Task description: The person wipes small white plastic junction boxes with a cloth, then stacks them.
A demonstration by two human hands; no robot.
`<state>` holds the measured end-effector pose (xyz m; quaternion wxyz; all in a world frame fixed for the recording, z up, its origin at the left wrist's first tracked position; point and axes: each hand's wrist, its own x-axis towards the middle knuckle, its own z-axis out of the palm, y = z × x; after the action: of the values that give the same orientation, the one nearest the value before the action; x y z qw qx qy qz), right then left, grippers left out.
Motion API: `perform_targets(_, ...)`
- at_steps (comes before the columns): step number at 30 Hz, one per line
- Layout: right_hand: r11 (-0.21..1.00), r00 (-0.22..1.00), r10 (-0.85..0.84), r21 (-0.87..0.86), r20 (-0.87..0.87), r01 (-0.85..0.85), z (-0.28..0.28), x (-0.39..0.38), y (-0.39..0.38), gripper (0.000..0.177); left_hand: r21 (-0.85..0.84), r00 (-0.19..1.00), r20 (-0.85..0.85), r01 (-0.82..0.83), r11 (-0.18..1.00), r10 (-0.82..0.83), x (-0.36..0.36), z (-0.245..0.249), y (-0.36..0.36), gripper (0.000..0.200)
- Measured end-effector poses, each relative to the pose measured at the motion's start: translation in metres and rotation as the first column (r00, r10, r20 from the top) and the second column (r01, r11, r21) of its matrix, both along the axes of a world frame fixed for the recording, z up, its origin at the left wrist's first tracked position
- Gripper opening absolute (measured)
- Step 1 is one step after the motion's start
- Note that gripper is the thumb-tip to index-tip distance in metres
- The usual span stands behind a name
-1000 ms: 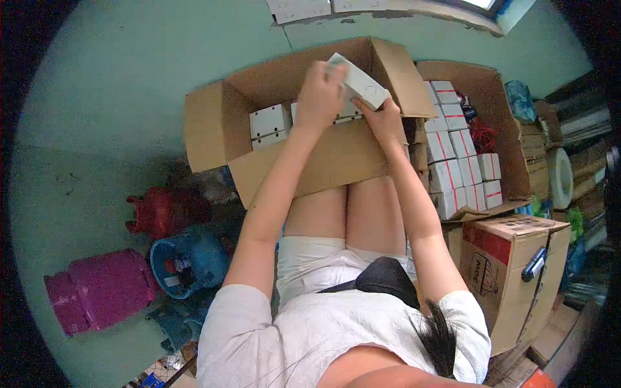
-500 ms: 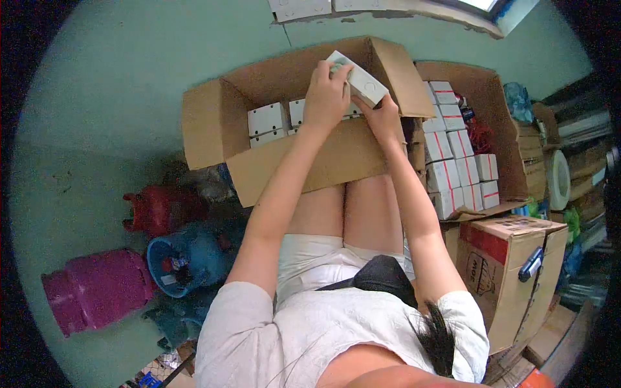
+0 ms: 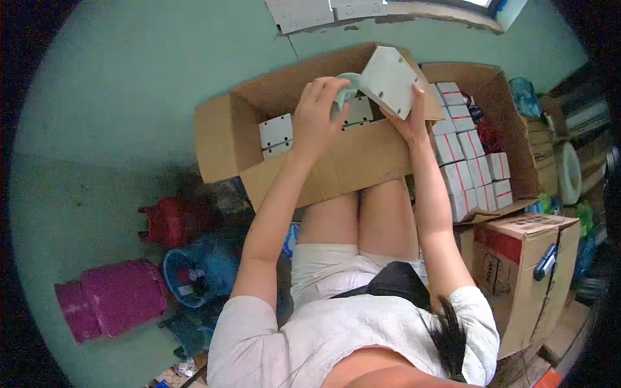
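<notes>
My right hand [image 3: 411, 118] grips a white junction box [image 3: 390, 79] by its lower right edge, above the open carton. The box is tilted, with a flat face and dark corner holes showing. In my left hand [image 3: 315, 116] is a pale green cloth [image 3: 348, 90], which hangs from curled fingers just left of the box. Below both hands, more white boxes [image 3: 276, 131] sit inside the cardboard carton [image 3: 326, 169]. My forearm and hand hide some of them.
A second carton [image 3: 514, 123] on the right holds stacked white packs [image 3: 451, 149] with red stripes. A closed carton [image 3: 517, 275] stands nearer. Pink [image 3: 116, 299] and blue [image 3: 200, 268] gas cylinders are at left. More white boxes [image 3: 301, 14] rest on the window ledge.
The white box has turned in my right hand and moved right, so its holed face shows. My left hand has drawn away from it with the cloth.
</notes>
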<state>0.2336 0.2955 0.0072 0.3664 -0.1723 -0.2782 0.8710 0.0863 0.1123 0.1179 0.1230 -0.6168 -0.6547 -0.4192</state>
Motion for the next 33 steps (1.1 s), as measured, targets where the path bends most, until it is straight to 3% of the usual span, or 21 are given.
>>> perform_targets(3, 0.995, 0.996, 0.092, 0.037, -0.002, -0.092, 0.004, 0.006, -0.003, 0.062, -0.060, 0.997, -0.017, 0.073, 0.996, -0.074, 0.011, 0.004, 0.013, 0.049)
perform_targets(5, 0.987, 0.991, 0.134, 0.091, 0.011, -0.134, 0.008, 0.007, -0.005, 0.061, -0.044, 0.981, -0.167, 0.094, 0.995, -0.100, 0.018, 0.011, 0.028, 0.055)
perform_targets(7, 0.980, 0.986, 0.125, 0.138, 0.112, -0.140, 0.006, 0.006, -0.004, 0.064, -0.027, 0.986, -0.125, 0.110, 0.994, -0.112, 0.022, 0.011, 0.045, 0.056)
perform_targets(9, 0.988, 0.989, 0.114, 0.099, 0.089, -0.123, 0.004, 0.007, -0.006, 0.064, -0.013, 0.988, -0.097, 0.121, 0.993, -0.122, 0.026, 0.008, 0.047, 0.057)
perform_targets(12, 0.994, 0.997, 0.064, 0.090, 0.033, -0.067, 0.001, 0.008, -0.001, 0.070, -0.061, 0.951, -0.099, 0.287, 0.956, -0.292, 0.033, -0.003, 0.037, 0.057)
perform_targets(14, 0.970, 0.977, 0.209, 0.130, -0.030, -0.203, -0.006, 0.011, 0.006, 0.069, -0.052, 0.879, -0.201, 0.432, 0.900, -0.433, 0.034, -0.010, 0.033, 0.057)
perform_targets(18, 0.976, 0.980, 0.194, 0.088, 0.039, -0.197, -0.010, 0.004, 0.010, 0.071, 0.032, 0.909, -0.253, 0.349, 0.936, -0.331, 0.020, 0.013, 0.054, 0.054)
perform_targets(20, 0.968, 0.977, 0.208, 0.135, 0.037, -0.212, -0.002, 0.007, 0.007, 0.072, 0.068, 0.955, -0.207, 0.232, 0.970, -0.214, 0.021, 0.014, 0.063, 0.051)
perform_targets(21, 0.969, 0.979, 0.202, 0.136, 0.036, -0.205, -0.006, 0.008, 0.010, 0.072, 0.068, 0.953, -0.209, 0.239, 0.969, -0.220, 0.026, 0.010, 0.061, 0.051)
perform_targets(23, 0.957, 0.961, 0.274, 0.090, 0.043, -0.277, -0.010, 0.013, 0.016, 0.070, -0.038, 0.893, -0.184, 0.411, 0.911, -0.410, 0.042, 0.002, 0.043, 0.050)
perform_targets(24, 0.946, 0.946, 0.321, 0.064, -0.036, -0.318, -0.008, 0.016, 0.014, 0.067, -0.075, 0.842, -0.270, 0.465, 0.882, -0.467, 0.049, 0.003, 0.036, 0.048)
perform_targets(28, 0.938, 0.938, 0.347, 0.006, -0.015, -0.347, -0.004, 0.016, 0.013, 0.064, -0.081, 0.861, -0.310, 0.397, 0.914, -0.402, 0.039, 0.016, 0.046, 0.044)
perform_targets(30, 0.939, 0.939, 0.343, 0.014, 0.021, -0.344, -0.001, 0.013, 0.011, 0.063, 0.003, 0.946, -0.276, 0.177, 0.984, -0.169, 0.027, 0.023, 0.063, 0.039)
perform_targets(33, 0.944, 0.944, 0.331, 0.015, 0.018, -0.331, 0.001, 0.018, 0.010, 0.063, -0.045, 0.893, -0.338, 0.299, 0.953, -0.296, 0.044, 0.014, 0.050, 0.038)
